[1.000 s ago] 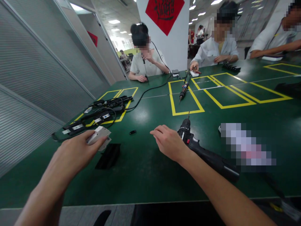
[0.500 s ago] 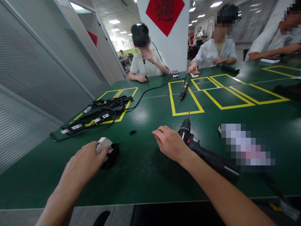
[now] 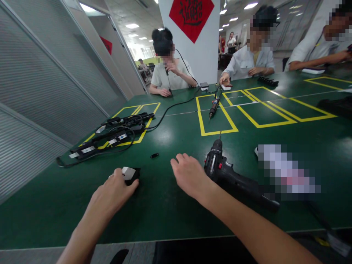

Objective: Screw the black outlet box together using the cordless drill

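Note:
My left hand point(image 3: 112, 192) is closed around a small black part point(image 3: 134, 179), with a light grey block point(image 3: 128, 173) seated against its top. Thumb and fingers grip the two from opposite sides, and my palm hides the rest. My right hand point(image 3: 188, 176) hovers over the table with curled fingers; its fingertips are hidden, so whatever they pinch cannot be made out. Just beside that wrist lies a black cordless drill point(image 3: 217, 161) on its side, bit pointing away from me. A small black oval piece point(image 3: 154, 156) rests on the table between my hands.
Black strips with cables point(image 3: 118, 134) lie at the left inside yellow tape marks. A second driver tool point(image 3: 214, 107) lies in a taped rectangle point(image 3: 203, 124). A blurred object point(image 3: 286, 170) lies to the right. Several people sit across the green table point(image 3: 154, 216).
My left hand has brought the grey block down onto the black part and now wraps both. My right hand has shifted slightly left, away from the drill.

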Motion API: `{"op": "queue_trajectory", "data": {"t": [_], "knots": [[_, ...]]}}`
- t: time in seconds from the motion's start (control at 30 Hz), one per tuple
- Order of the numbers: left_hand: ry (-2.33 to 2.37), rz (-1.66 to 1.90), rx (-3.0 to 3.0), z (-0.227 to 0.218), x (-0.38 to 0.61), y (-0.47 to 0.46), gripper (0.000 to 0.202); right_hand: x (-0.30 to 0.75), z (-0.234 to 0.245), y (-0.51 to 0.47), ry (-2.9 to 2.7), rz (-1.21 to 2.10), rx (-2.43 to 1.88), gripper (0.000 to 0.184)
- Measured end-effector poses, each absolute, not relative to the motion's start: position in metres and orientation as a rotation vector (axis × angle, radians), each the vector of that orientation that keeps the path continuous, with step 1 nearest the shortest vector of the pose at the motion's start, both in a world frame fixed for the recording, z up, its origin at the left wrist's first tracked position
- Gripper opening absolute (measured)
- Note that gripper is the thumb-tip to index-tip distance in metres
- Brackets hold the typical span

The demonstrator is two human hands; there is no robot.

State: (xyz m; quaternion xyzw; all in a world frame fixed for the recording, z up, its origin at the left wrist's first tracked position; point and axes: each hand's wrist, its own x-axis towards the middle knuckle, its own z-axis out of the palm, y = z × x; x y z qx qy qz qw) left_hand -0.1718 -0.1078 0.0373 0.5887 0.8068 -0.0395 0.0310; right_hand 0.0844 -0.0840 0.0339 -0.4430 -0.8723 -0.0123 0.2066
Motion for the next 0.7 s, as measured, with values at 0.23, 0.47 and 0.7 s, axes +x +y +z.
{"op": "queue_trajectory", "data": {"t": [0.23, 0.47, 0.7], "knots": [[2.327, 0.012, 1.704, 0.052, -0.165, -0.104, 0.067, -0.002, 0.023, -0.054, -2.284, 0.028, -1.531, 0.026], [2.115, 0.332, 1.571, 0.062, -0.185, -0.113, 0.055, -0.024, -0.007, -0.018, -2.329, 0.137, -1.268, 0.016], [2.094, 0.487, 1.448, 0.052, -0.215, -0.123, 0.056, -0.007, -0.013, -0.015, -2.244, 0.358, -1.227, 0.013]]}}
